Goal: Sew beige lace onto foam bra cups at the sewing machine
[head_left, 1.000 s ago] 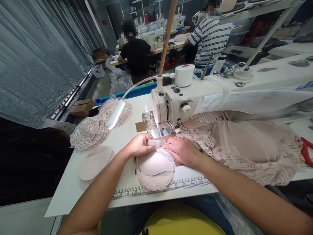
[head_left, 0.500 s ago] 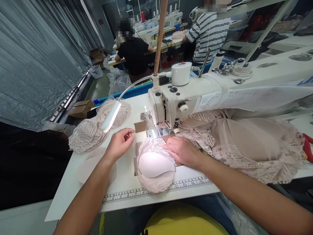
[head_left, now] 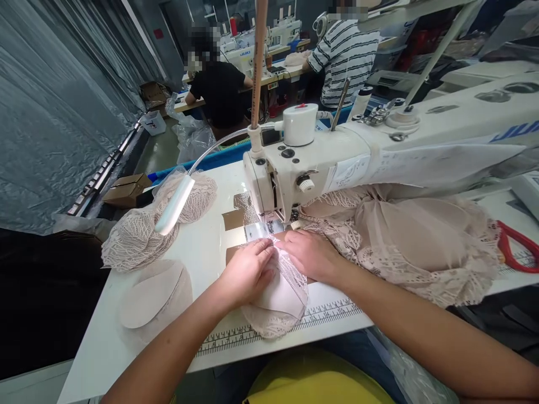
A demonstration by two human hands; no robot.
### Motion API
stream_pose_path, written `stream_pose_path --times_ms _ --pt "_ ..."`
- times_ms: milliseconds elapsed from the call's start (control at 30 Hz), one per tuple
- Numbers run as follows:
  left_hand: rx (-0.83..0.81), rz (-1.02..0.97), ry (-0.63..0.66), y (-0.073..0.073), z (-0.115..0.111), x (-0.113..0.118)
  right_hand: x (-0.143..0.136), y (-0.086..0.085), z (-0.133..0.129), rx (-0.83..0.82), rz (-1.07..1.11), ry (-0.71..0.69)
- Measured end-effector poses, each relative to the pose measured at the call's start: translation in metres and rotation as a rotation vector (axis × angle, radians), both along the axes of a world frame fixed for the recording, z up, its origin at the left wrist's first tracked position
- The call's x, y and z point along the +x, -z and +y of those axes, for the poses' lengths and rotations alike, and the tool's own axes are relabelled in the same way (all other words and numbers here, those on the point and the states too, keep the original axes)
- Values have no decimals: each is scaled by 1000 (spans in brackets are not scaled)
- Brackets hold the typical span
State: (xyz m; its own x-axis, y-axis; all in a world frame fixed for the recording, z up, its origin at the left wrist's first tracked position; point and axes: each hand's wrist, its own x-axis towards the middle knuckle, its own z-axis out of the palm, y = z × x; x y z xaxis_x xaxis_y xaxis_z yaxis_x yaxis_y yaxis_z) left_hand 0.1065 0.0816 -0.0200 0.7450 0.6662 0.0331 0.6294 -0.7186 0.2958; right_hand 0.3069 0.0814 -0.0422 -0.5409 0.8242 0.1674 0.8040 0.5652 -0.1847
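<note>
A beige lace bra cup lies beneath the needle end of a white sewing machine, its lower edge over the printed ruler. My left hand is on the cup's left side, fingers together, pressing the lace near the presser foot. From the right, my right hand holds the cup's upper edge, its fingertips close to those of the left. The lace directly under both sets of fingers is hidden. Left of my forearm a smooth cup piece with sheer fabric rests on the table.
Lace cups are piled at the left under a lamp. A heap of lace garments spreads along the right, beside red-handled scissors. A thread stand pole rises behind the machine. Two people sit at machines further back.
My left hand has moved right, from beside the machine plate onto the bra cup. The cup is turned slightly and partly covered by that hand. The view has shifted a little.
</note>
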Motion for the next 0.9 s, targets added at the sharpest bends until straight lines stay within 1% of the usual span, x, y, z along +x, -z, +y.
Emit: stream_pose_path --times_ms 100,167,367,700,800,900 --pt "25 51 -76 -1 3 -1 -2 -1 0 -18 -54 31" --pt "32 77 -80 1 6 -2 -3 -1 -1 -33 -56 46" --pt "56 91 1 10 25 -7 -8 -1 -1 -54 -52 105" --pt "27 102 90 6 47 -14 -14 5 0 12 8 62" --pt "50 102 111 6 47 -19 -11 8 0 31 76 24" --pt "122 72 80 3 38 -22 -5 10 1 28 205 -2"
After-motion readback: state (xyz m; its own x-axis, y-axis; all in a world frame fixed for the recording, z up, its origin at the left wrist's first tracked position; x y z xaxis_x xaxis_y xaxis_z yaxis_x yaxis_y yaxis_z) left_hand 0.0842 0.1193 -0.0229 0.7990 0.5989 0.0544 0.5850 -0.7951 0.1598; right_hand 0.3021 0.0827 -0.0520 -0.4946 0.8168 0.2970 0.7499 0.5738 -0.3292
